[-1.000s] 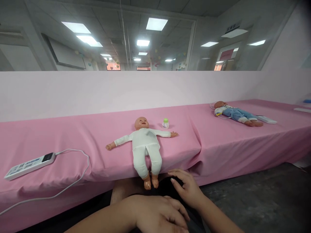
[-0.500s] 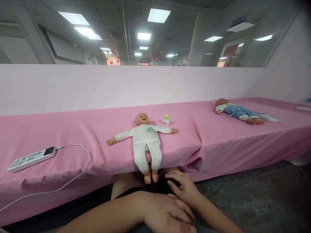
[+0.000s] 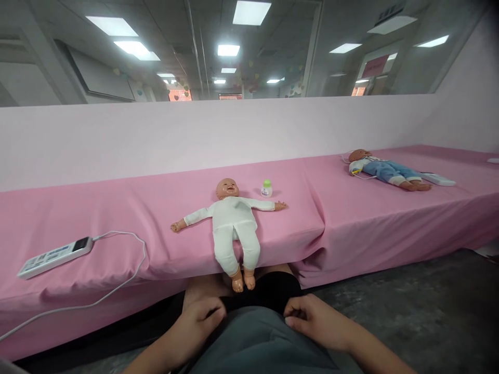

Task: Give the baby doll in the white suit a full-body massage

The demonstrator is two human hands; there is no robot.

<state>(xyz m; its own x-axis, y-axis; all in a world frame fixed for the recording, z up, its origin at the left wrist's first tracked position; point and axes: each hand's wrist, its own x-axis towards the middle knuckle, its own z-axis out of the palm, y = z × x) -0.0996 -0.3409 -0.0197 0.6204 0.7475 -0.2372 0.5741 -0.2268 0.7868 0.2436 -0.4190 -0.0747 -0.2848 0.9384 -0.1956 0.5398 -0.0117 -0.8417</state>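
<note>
My left hand (image 3: 205, 318) rests at my lap on the left, its fingers curled and the thumb near them. On the right, my right hand (image 3: 306, 316) is curled too, beside my grey shirt (image 3: 253, 340) and black shorts (image 3: 278, 288). Whether either hand pinches any cloth is hidden. Just beyond my hands lies a baby doll (image 3: 235, 215) in white clothes, face up, arms spread, its feet hanging over the edge of the pink-covered surface (image 3: 128, 208). Neither hand touches it. A small clear bottle with a green cap (image 3: 266, 188) stands beside its head.
A white power strip (image 3: 56, 257) lies at left, its cord (image 3: 113, 293) running over the front edge. Farther right lies another doll (image 3: 384, 169) in blue trousers, with a white strip (image 3: 438, 179) by its feet. A white wall (image 3: 156, 135) with windows stands behind.
My hands have moved apart: the left has drawn back from across my lap to the left side, the right has shifted slightly down. Both are more curled. The doll and bottle stay put.
</note>
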